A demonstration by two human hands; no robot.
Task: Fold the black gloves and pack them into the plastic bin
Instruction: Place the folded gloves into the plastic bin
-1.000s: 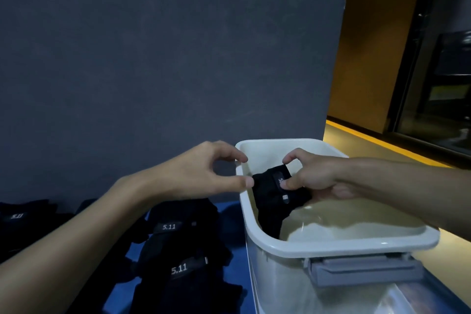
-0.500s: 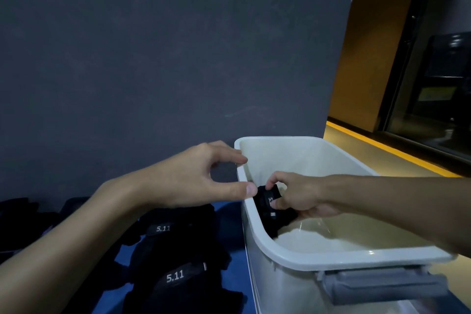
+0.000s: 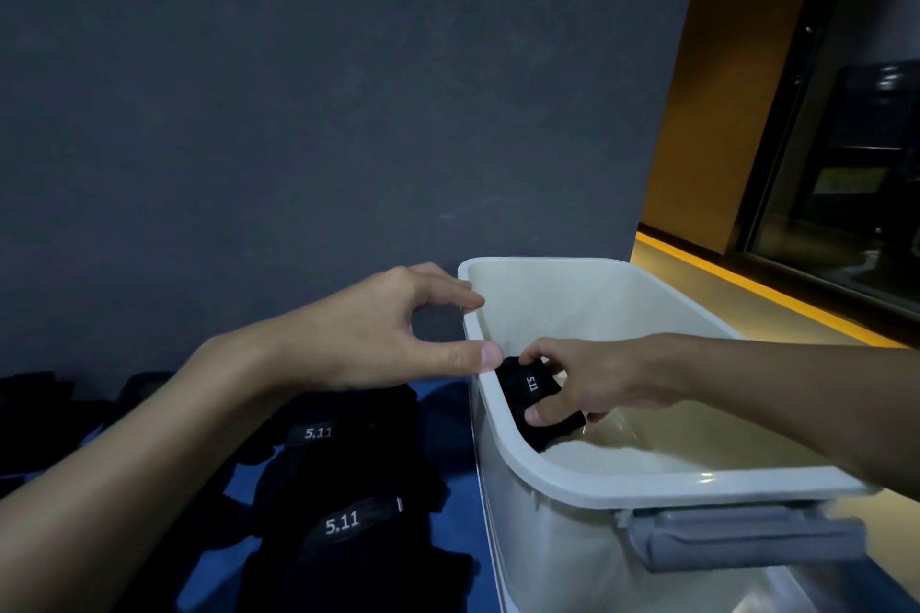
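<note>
A white plastic bin (image 3: 587,480) stands on the blue table at the right. Inside it, against the left wall, my right hand (image 3: 592,378) grips a folded black glove (image 3: 527,386) with a white 5.11 label. My left hand (image 3: 393,336) hovers just outside the bin's left rim, thumb and fingers curved apart, holding nothing; the thumb tip reaches the rim. Several unfolded black gloves (image 3: 348,508) with 5.11 tags lie on the table below my left forearm.
A dark grey wall (image 3: 323,90) rises right behind the table and bin. The bin has a grey latch handle (image 3: 737,538) on its near side. More dark gloves (image 3: 35,398) lie at the far left. The blue tabletop (image 3: 448,418) shows between gloves and bin.
My right hand has lowered the folded glove deeper into the bin along its left wall. My left hand has stayed beside the rim.
</note>
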